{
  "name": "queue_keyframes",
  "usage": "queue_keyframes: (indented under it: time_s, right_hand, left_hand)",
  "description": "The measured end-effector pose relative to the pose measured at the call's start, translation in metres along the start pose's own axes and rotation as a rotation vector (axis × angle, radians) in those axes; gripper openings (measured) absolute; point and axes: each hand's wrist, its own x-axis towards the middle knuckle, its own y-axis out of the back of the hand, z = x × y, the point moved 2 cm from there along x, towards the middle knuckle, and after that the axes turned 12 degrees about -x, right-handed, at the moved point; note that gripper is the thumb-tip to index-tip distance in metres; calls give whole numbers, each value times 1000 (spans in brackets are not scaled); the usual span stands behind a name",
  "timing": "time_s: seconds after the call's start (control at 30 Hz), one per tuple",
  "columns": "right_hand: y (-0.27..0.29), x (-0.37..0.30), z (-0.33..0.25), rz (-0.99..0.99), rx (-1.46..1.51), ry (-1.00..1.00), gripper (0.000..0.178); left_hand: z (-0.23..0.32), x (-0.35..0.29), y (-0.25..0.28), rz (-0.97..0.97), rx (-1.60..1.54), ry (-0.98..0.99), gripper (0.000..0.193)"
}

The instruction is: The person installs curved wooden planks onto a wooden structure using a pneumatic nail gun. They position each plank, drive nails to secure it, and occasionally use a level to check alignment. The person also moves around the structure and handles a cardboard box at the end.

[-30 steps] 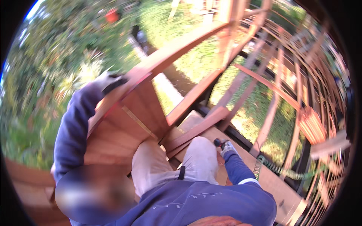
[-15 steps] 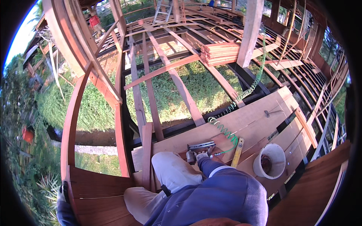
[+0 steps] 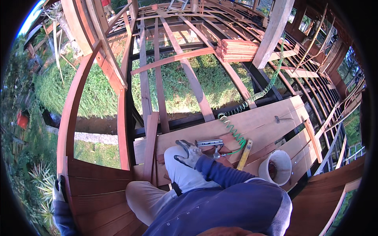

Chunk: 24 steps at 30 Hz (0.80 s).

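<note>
My right hand [image 3: 189, 154], in a grey and black glove, is spread above my bent knee and holds nothing. Just beyond it a nail gun [image 3: 210, 143] lies on the wooden boards, joined to a green coiled air hose [image 3: 235, 133]. My left hand [image 3: 59, 191], also gloved, reaches around the outside of a reddish wooden plank wall [image 3: 92, 181]. Its fingers close on the wall's edge near an upright post, and the far side of that grip is partly hidden. A yellow level [image 3: 245, 155] rests on the boards right of the nail gun.
A white bucket [image 3: 275, 168] stands on the decking [image 3: 271, 114] to the right. A short plank [image 3: 150, 145] leans by my knee. Beyond lie open joists [image 3: 193, 84] over grass, with a stack of boards [image 3: 237, 50] beside a thick post [image 3: 272, 33].
My right hand has let go of the nail gun and moved left over my knee, its fingers opening. The nail gun now lies on the boards. My left hand stays at the wall.
</note>
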Motion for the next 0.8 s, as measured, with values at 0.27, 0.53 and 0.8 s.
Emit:
queue_keyframes:
  time_s: [0.27,0.53,0.8]
  right_hand:
    - [63,-22,-103,-630,-459,89,73]
    - [90,-81,-93,-619,-245,37,64]
    - [210,-244,82,-1012,-345,-211,44]
  left_hand:
    - [43,-43,-22,112,321,29,49]
    - [132,-65,-46,76,577,385,50]
    - [134,-187,7,349,841,871,54]
